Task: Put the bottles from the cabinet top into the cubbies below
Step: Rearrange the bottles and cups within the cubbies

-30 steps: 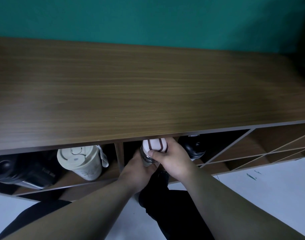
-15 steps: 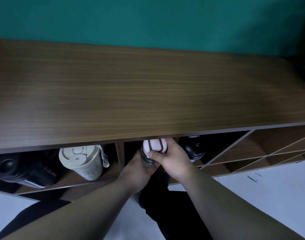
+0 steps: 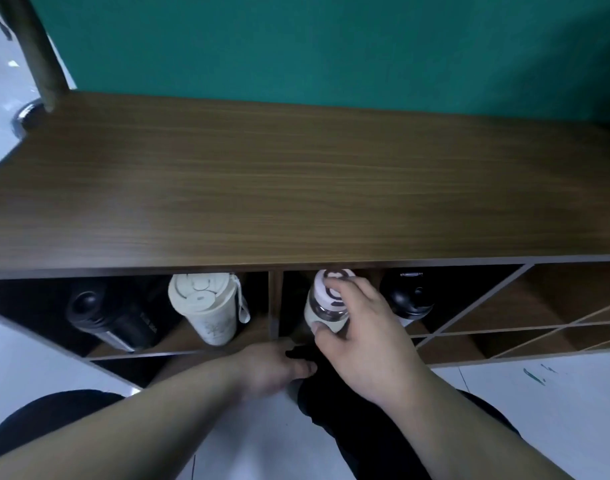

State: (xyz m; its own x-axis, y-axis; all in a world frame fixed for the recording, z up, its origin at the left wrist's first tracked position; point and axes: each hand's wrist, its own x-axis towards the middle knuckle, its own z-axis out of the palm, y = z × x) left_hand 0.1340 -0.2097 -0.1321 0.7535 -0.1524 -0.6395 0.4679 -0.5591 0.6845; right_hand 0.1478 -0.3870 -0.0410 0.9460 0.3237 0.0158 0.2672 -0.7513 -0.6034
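- The white-capped bottle [image 3: 327, 303] stands in the cubby just right of the centre divider [image 3: 273, 306], under the front edge of the cabinet top [image 3: 296, 202].
- The right hand [image 3: 362, 341] is the grip on it: fingers curl over the cap from the right, and the thumb [image 3: 322, 330] presses the pale lower body, so the hand is closed around the bottle.
- The left hand [image 3: 272, 367] sits below the divider's foot, loosely curled, fingertips near the cubby's front shelf edge, apart from the bottle and holding nothing.
- Right of the divider, beyond the held bottle, stands a black bottle [image 3: 405, 296].
- Left of the divider stand a cream tumbler [image 3: 206, 306] and, further left, a dark flask [image 3: 113, 317].
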